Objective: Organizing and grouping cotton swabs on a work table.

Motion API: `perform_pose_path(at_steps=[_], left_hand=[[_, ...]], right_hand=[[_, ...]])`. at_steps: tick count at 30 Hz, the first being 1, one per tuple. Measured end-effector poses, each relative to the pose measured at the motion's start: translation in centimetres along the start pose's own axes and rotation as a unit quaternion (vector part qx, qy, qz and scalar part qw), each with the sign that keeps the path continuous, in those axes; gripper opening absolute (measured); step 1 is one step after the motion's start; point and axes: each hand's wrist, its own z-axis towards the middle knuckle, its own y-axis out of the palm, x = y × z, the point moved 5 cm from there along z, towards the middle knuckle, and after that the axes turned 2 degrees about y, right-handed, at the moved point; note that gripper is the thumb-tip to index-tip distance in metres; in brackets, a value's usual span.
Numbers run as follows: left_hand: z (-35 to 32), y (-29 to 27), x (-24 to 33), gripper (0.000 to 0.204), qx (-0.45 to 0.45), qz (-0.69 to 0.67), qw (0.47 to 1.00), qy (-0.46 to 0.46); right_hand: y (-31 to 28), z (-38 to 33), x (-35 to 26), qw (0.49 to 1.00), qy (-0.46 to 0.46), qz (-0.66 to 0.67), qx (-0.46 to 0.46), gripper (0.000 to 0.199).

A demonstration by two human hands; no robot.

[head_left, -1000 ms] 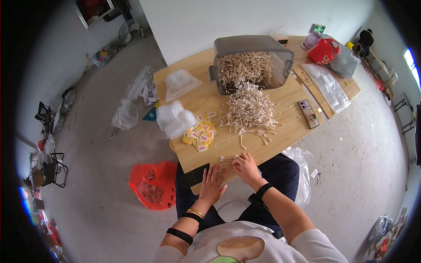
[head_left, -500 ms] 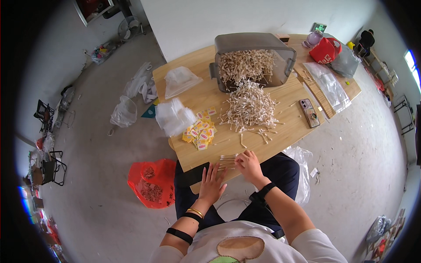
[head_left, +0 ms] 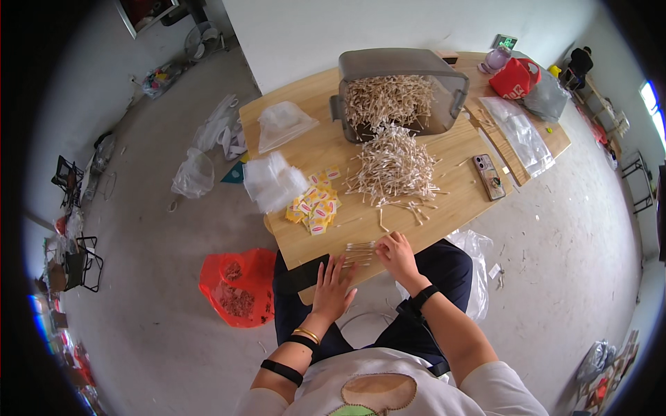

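A short row of cotton swabs [head_left: 359,254] lies side by side near the table's front edge, between my hands. My left hand [head_left: 334,286] rests flat at the left ends of the row, its fingers spread and holding nothing. At the right ends is my right hand [head_left: 397,257], with thumb and fingers curled together; what they pinch, if anything, is hidden. Beyond my hands a big loose heap of cotton swabs [head_left: 394,165] spills from a grey translucent bin [head_left: 399,62] tipped on its side. A few stray swabs lie at the near edge of the heap.
Yellow-and-white packets [head_left: 316,210] and clear plastic bags [head_left: 272,182] lie left of the heap. A phone [head_left: 490,177] is on the right, with a red bag [head_left: 515,78] farther back. On the floor at the left stands a red plastic bag [head_left: 244,267] with small pieces inside.
My right hand has shifted slightly away from me along the right ends of the row. My left hand keeps its place beside the swabs. The whole view has tilted a little.
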Motion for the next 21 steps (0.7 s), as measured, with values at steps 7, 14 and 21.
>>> perform_pose_path(at_steps=[7, 14, 21], left_hand=[[0.0, -0.2, -0.1, 0.079, 0.015, -0.026, 1.0, 0.0], [-0.1, -0.1, -0.1, 0.08, 0.017, -0.02, 1.0, -0.004], [0.0, 0.0, 0.0, 0.079, 0.007, -0.002, 1.0, -0.009]], right_hand=[[1.5, 1.2, -1.7, 0.999, -0.039, -0.014, -0.027, 0.014], [1.6, 1.0, -1.9, 0.999, -0.027, -0.008, -0.025, 0.015], [1.7, 0.9, -1.7, 0.998, -0.043, -0.035, -0.003, 0.024]])
